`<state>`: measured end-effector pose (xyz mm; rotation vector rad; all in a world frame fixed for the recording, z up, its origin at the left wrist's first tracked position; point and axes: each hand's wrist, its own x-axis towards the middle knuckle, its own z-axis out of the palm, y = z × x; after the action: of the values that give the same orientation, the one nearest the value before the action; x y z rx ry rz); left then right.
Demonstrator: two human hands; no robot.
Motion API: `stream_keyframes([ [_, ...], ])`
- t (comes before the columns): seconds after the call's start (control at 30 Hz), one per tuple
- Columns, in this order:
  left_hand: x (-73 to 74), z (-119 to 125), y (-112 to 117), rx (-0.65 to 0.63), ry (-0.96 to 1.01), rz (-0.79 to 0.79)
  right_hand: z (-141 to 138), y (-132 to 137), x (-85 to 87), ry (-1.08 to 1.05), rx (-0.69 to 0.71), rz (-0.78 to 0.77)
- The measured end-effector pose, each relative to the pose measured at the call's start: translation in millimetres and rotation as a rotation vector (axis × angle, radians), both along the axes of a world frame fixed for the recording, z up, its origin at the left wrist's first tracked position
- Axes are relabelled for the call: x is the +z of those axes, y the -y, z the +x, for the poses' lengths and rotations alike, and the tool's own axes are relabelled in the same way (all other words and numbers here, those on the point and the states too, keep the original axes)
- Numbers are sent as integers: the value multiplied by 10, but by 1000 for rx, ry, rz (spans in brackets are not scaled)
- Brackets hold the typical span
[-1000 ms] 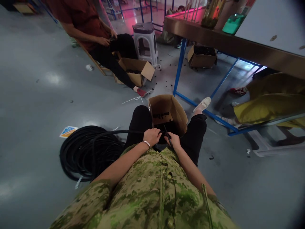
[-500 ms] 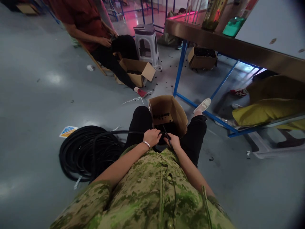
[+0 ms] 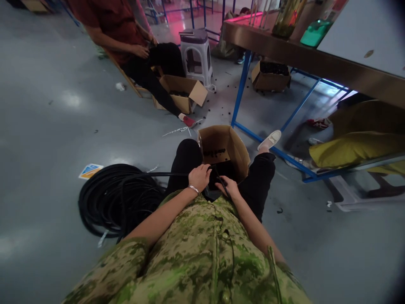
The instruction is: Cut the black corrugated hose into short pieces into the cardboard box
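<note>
My left hand (image 3: pixel 199 178), with a bracelet at the wrist, is closed round a black hose (image 3: pixel 171 174). The hose runs left over my thigh to a large black coil (image 3: pixel 110 200) on the floor. My right hand (image 3: pixel 229 188) is closed on a slender dark tool (image 3: pixel 224 185) whose exact kind I cannot make out. Its far end reaches up and left, close to the fingertips of my left hand. Both hands are over the near side of an open cardboard box (image 3: pixel 236 145) between my legs. Small black pieces (image 3: pixel 215 153) lie inside the box.
A seated co-worker (image 3: pixel 126 46) is at the upper left, beside another open box (image 3: pixel 183 102) and a plastic stool (image 3: pixel 196 57). A metal-edged table (image 3: pixel 284 55) with blue legs stands at the upper right. Black bits are scattered on the floor.
My left hand has shifted slightly left, and the gap between my hands has widened a little. My right hand stays in nearly the same place, still on the tool.
</note>
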<state>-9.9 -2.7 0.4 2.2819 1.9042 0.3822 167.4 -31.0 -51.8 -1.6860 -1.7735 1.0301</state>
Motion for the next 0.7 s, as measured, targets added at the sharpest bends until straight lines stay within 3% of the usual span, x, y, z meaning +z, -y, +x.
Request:
stream_keyframes([
  [0.4,38,8,7,65,81,66,8,113,100,-42,58,65],
  [0.7,37,34,52,21,85,35,-4,131,161,-56,66,81],
])
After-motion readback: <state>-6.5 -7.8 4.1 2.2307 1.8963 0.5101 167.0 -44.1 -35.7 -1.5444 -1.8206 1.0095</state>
